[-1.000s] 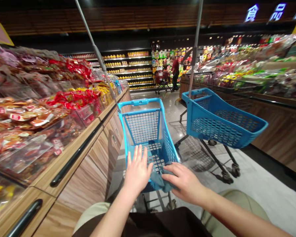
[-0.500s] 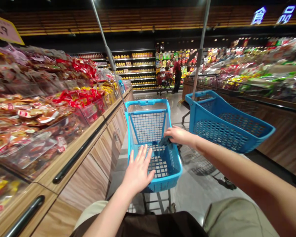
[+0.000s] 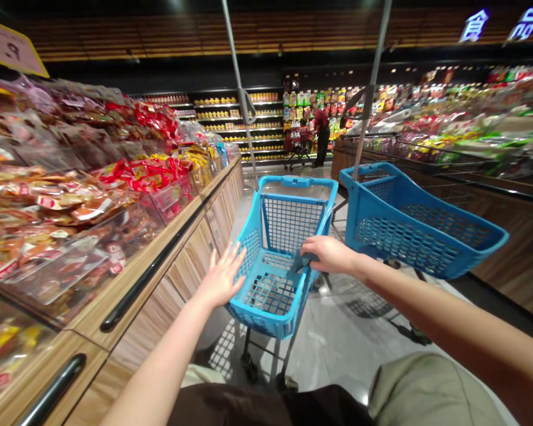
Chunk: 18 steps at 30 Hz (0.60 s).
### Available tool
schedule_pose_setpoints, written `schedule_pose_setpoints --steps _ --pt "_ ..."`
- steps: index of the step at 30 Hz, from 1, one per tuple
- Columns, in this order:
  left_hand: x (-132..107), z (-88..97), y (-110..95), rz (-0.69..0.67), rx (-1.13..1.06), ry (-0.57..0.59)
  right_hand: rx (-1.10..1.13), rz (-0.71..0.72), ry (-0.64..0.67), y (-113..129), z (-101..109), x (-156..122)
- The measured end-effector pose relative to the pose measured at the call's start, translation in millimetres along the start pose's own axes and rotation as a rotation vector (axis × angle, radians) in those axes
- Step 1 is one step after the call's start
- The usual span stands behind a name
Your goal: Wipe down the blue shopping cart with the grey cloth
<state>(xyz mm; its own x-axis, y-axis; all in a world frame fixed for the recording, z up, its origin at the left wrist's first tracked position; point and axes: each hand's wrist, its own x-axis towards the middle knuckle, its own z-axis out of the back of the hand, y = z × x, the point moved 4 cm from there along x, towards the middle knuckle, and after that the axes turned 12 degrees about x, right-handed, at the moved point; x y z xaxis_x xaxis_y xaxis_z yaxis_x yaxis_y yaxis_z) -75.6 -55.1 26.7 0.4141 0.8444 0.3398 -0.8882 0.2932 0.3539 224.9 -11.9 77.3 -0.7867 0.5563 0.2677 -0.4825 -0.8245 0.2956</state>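
A blue plastic shopping cart (image 3: 266,319) with a mesh basket stands right in front of me, turned a little. My right hand (image 3: 326,253) is closed around a dark grey-blue cloth (image 3: 302,260) at the basket's right rim. Part of the cloth hangs inside the basket wall. My left hand (image 3: 222,275) is spread open at the left rim, fingers apart, with nothing in it. Whether its fingers touch the rim I cannot tell. The basket shows its grid floor and back panel.
A second blue cart (image 3: 426,231) stands to the right. Along the left runs a wooden counter (image 3: 177,275) with packaged food (image 3: 71,201); more bags (image 3: 475,133) fill the right display. Farther back, a person (image 3: 322,136) stands by a dark cart (image 3: 298,148).
The near cart has swung, its far end moving right and its near end left. My left hand moved left, from over the basket to its left rim. My right hand shifted slightly right and down with the cloth.
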Motion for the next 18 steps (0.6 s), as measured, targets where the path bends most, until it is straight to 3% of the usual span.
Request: schedule_pose_setpoints --steps 3,7,11,15,18 --pt "8.5 -6.5 7.8 0.175 0.058 0.014 0.015 -0.011 -0.036 16.4 -8.7 -0.7" --pt "22.5 -5.5 -25.8 0.329 -0.036 0.014 0.063 0.012 -0.190 36.0 -28.4 -10.3" --pt "32.9 -5.7 -57.2 0.289 -0.096 0.007 0.029 0.043 -0.295 43.6 -43.5 -19.9" --pt "38.9 -14.9 -50.5 0.211 -0.090 0.099 -0.065 0.072 -0.193 36.9 -40.9 -31.6" --pt "44.8 -19.1 -44.3 0.147 -0.099 0.149 -0.144 0.053 -0.148 21.6 -22.2 -55.6"
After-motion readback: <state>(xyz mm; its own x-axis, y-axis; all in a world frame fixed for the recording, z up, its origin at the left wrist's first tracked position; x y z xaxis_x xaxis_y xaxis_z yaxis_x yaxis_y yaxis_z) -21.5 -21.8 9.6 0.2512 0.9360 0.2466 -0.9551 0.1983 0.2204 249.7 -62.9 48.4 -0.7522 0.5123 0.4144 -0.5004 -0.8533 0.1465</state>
